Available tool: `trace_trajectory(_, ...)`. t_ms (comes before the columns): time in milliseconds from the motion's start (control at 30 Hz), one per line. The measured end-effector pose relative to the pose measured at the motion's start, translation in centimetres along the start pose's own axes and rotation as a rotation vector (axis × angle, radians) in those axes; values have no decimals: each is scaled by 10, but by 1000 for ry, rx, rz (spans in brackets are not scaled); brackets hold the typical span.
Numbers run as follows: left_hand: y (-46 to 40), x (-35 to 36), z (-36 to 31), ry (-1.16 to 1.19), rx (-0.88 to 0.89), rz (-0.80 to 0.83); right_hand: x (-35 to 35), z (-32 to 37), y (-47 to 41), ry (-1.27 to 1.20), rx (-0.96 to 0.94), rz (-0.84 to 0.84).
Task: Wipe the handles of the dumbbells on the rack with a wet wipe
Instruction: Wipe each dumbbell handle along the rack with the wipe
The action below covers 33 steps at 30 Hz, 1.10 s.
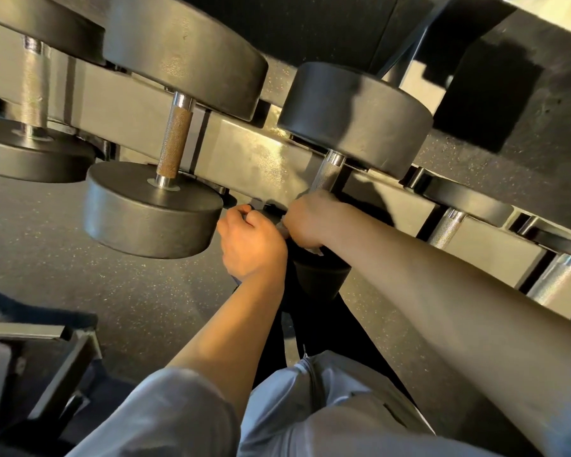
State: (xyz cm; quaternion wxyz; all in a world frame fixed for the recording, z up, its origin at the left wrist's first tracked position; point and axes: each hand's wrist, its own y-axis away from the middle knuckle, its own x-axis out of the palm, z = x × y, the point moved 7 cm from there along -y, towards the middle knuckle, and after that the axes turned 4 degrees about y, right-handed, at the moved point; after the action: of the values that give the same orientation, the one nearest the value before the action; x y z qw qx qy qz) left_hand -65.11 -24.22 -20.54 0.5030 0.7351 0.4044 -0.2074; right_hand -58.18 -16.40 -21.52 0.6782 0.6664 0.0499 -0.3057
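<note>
Dumbbells sit in a row on the rack (pixel 244 150), and the one being worked, the chrome-handled dumbbell (pixel 353 120), lies directly ahead of both hands. The right hand (pixel 305 219) is curled round the near end of its knurled handle (pixel 325 174), with a scrap of pale wet wipe (pixel 282 227) just showing at the heel of the palm. The left hand (pixel 251 242), touching the right at the wrist side, has its fingers curled too; whether it pinches the wipe or only steadies cannot be told, since the fingertips are hidden.

To wipe well, I judge the right hand should keep the wipe wrapped fully round the bar, then slide along it while twisting, so the knurling is cleaned on all sides and up to the bright collars at each end.

That handle's long axis runs away from the hands and slightly to the right, from the near weight head (pixel 320 272) under the wrists up to the far head. Left of the hands, the rust-toned handle (pixel 174 141) of the neighbouring dumbbell runs nearly parallel; right of the right forearm, two more chrome handles (pixel 445 225) follow the same slant.
</note>
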Motion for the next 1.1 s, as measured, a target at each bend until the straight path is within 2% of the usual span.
trace_trajectory(133,0,0,0,16,5,19,9,-5,12,19,-76,-203)
trace_trajectory(267,-1,1,1,16,-2,23,36,-17,37,-104,-60,-280)
trace_trajectory(400,-1,1,3,31,7,21,65,-19,41,-188,123,-430)
trace_trajectory(500,0,1,2,30,11,13,54,-45,38,-319,297,-576)
trace_trajectory(600,1,1,2,32,22,10,43,-73,38,-488,444,-615)
trace_trajectory(700,0,2,4,26,14,13,37,-70,40,-451,548,-688)
trace_trajectory(767,0,2,3,21,13,16,34,-53,35,-450,421,-646)
trace_trajectory(833,0,1,3,19,11,12,39,-26,28,-459,161,-454)
trace_trajectory(900,0,1,2,21,15,16,40,-13,29,-396,48,-326)
trace_trajectory(1033,0,1,3,26,20,19,32,-23,31,-277,78,-354)
trace_trajectory(1100,0,2,3,17,17,19,30,-49,35,-402,216,-419)
